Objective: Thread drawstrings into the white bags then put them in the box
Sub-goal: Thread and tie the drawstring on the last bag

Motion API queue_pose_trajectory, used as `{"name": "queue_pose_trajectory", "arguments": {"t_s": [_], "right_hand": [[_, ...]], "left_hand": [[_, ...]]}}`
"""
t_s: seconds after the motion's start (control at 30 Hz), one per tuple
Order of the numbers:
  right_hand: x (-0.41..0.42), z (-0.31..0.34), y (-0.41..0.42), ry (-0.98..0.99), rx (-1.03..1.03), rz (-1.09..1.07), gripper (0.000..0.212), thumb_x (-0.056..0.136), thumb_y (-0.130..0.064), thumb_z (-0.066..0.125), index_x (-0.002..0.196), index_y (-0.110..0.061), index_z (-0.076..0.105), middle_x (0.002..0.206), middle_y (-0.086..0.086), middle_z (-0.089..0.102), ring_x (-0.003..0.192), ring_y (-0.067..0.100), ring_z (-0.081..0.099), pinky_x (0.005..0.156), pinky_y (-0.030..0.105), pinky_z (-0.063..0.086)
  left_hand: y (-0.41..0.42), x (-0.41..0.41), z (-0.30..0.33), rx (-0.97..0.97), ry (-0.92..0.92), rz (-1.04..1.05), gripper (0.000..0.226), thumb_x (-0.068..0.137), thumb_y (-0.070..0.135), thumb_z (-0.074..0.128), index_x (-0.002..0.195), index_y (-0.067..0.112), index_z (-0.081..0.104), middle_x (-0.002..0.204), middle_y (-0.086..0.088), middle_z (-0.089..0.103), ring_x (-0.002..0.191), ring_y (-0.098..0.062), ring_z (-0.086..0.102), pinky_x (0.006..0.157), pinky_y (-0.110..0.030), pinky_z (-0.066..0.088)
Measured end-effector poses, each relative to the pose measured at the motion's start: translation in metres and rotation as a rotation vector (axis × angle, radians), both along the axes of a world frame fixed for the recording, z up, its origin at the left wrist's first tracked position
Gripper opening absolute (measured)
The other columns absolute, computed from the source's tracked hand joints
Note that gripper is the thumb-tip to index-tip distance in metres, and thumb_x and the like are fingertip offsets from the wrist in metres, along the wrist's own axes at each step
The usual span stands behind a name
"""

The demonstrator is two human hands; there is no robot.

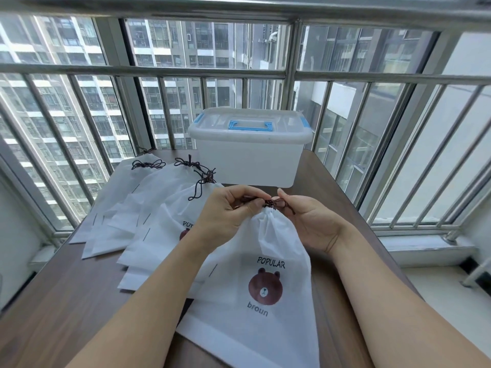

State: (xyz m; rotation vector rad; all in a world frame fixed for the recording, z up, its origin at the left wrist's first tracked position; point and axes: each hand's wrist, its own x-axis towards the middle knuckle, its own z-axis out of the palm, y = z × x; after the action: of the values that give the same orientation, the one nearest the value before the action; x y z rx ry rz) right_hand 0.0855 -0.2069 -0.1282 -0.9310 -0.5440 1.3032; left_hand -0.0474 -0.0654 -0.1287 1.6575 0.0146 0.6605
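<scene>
A white bag printed with a brown bear and the word POPULAR lies in front of me, its mouth gathered tight. A dark brown drawstring runs out of that mouth. My left hand pinches the string's left part at the bag's top. My right hand pinches the string's right part, with a loop hanging over its palm. Several more white bags with tied dark strings lie fanned out to the left. The translucent box with a blue handle stands behind, lid on.
Everything lies on a brown wooden table. Metal window bars run close behind the box and along the right side. A white sill sits below the table's right edge.
</scene>
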Motion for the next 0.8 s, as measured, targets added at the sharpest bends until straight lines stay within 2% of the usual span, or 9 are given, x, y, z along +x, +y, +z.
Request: {"name": "queue_pose_trajectory", "arguments": {"t_s": [0.13,0.2,0.27,0.3,0.4,0.47,0.57,0.67,0.8], "right_hand": [[0.000,0.005,-0.001,-0.011,-0.011,-0.017,0.047,0.097,-0.047,0.047,0.086,-0.007,0.069,0.099,0.013,0.065,0.092,0.025,0.066,0.081,0.034,0.057],[0.001,0.006,-0.001,0.010,0.040,0.007,0.052,0.087,-0.052,0.064,0.099,-0.002,0.065,0.101,0.013,0.067,0.094,0.025,0.067,0.085,0.035,0.058],[0.003,0.004,0.002,-0.065,0.087,0.017,0.071,0.072,-0.041,0.086,0.118,0.005,0.060,0.108,0.017,0.066,0.099,0.027,0.066,0.089,0.036,0.057],[0.002,0.003,0.003,-0.116,0.104,0.018,0.076,0.067,-0.034,0.091,0.123,0.006,0.058,0.111,0.018,0.065,0.100,0.027,0.065,0.090,0.035,0.057],[0.002,0.000,0.007,-0.169,0.117,-0.044,0.068,0.063,-0.019,0.093,0.119,0.004,0.063,0.109,0.019,0.064,0.096,0.026,0.062,0.095,0.035,0.051],[0.002,-0.001,0.009,-0.170,0.086,-0.114,0.065,0.067,-0.007,0.087,0.124,0.007,0.060,0.112,0.021,0.062,0.097,0.027,0.062,0.101,0.038,0.047],[-0.002,0.001,0.010,-0.175,0.077,-0.198,0.036,0.078,0.005,0.073,0.113,0.001,0.068,0.105,0.018,0.066,0.090,0.024,0.067,0.091,0.033,0.055],[-0.002,0.000,0.011,-0.194,0.081,-0.240,0.022,0.076,0.005,0.071,0.094,-0.007,0.075,0.094,0.015,0.068,0.081,0.021,0.069,0.081,0.029,0.058],[0.002,0.002,0.008,-0.374,0.093,-0.248,0.023,0.076,-0.001,0.073,0.099,-0.004,0.074,0.095,0.018,0.071,0.083,0.025,0.071,0.080,0.032,0.060]], "left_hand": [[0.001,0.000,0.000,0.009,-0.024,0.079,0.016,0.090,-0.007,0.065,0.096,0.004,0.075,0.084,0.003,0.077,0.081,-0.010,0.071,0.077,-0.018,0.054],[0.002,0.001,0.000,0.010,-0.042,0.126,0.016,0.089,-0.007,0.065,0.096,0.004,0.075,0.083,0.004,0.077,0.081,-0.008,0.071,0.076,-0.017,0.054],[0.003,0.002,-0.001,0.024,-0.046,0.154,0.014,0.089,-0.006,0.067,0.096,0.003,0.075,0.085,0.002,0.077,0.082,-0.010,0.072,0.078,-0.018,0.054],[0.003,0.002,-0.001,0.037,-0.046,0.160,0.014,0.089,-0.006,0.067,0.096,0.003,0.075,0.086,0.001,0.077,0.083,-0.011,0.072,0.078,-0.019,0.055],[0.004,0.002,-0.002,0.051,-0.045,0.162,0.018,0.089,-0.005,0.067,0.094,0.009,0.076,0.087,0.001,0.078,0.084,-0.012,0.073,0.079,-0.019,0.054],[0.004,0.002,-0.002,0.056,-0.054,0.161,0.019,0.089,-0.006,0.067,0.094,0.010,0.076,0.088,0.001,0.078,0.084,-0.013,0.073,0.079,-0.020,0.055],[0.004,0.002,-0.002,0.050,-0.061,0.153,0.017,0.089,-0.006,0.067,0.096,0.006,0.076,0.091,-0.005,0.078,0.087,-0.017,0.074,0.081,-0.023,0.056],[0.004,0.002,-0.002,0.034,-0.061,0.144,0.016,0.089,-0.007,0.066,0.098,0.004,0.076,0.091,-0.005,0.078,0.085,-0.016,0.074,0.079,-0.021,0.056],[0.005,0.002,-0.003,0.083,-0.041,0.135,0.016,0.090,-0.005,0.066,0.095,0.007,0.076,0.089,-0.001,0.078,0.085,-0.015,0.074,0.078,-0.021,0.055]]}}
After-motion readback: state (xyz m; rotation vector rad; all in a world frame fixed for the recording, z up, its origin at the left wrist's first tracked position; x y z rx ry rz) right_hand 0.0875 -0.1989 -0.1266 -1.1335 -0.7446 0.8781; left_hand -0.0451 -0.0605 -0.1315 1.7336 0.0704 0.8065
